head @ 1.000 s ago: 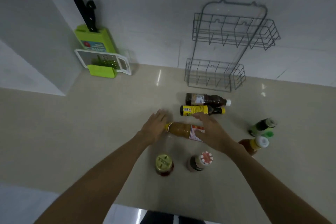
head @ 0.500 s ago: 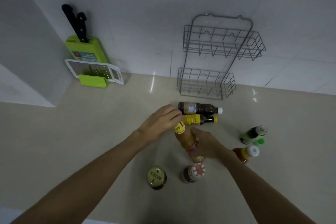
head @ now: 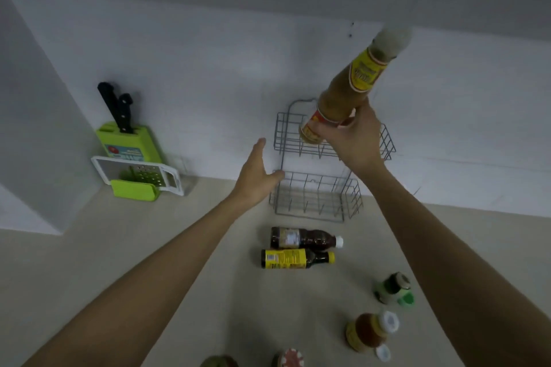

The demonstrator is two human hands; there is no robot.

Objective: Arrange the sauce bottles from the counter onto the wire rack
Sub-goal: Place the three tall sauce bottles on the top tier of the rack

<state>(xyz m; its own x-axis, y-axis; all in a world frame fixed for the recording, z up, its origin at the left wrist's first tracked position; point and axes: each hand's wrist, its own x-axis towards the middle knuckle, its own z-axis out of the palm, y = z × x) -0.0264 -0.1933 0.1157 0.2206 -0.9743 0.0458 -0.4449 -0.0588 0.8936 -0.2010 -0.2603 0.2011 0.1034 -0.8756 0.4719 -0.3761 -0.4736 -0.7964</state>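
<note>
My right hand (head: pixel 354 140) grips the lower body of a tall orange sauce bottle (head: pixel 346 92) with a yellow neck label and pale cap, held tilted in the air in front of the upper basket of the grey two-tier wire rack (head: pixel 286 188). My left hand (head: pixel 256 176) is open, fingers spread, just left of the rack's lower basket, its thumb at the wire edge. A dark bottle with a white cap (head: pixel 304 238) and a dark bottle with a yellow label (head: pixel 295 258) lie on their sides on the beige counter (head: pixel 119 247) below the rack.
A green-capped bottle (head: pixel 392 287) and an orange bottle with a white cap (head: pixel 369 332) are at the right. Two jar lids (head: pixel 290 358) show at the bottom edge. A green knife block with knives (head: pixel 125 140) and a white grater (head: pixel 140 176) stand at the back left.
My right hand has lifted the orange bottle off the counter up to the rack's upper basket. My left hand let go of it and moved to the rack's left side. The view tilted up.
</note>
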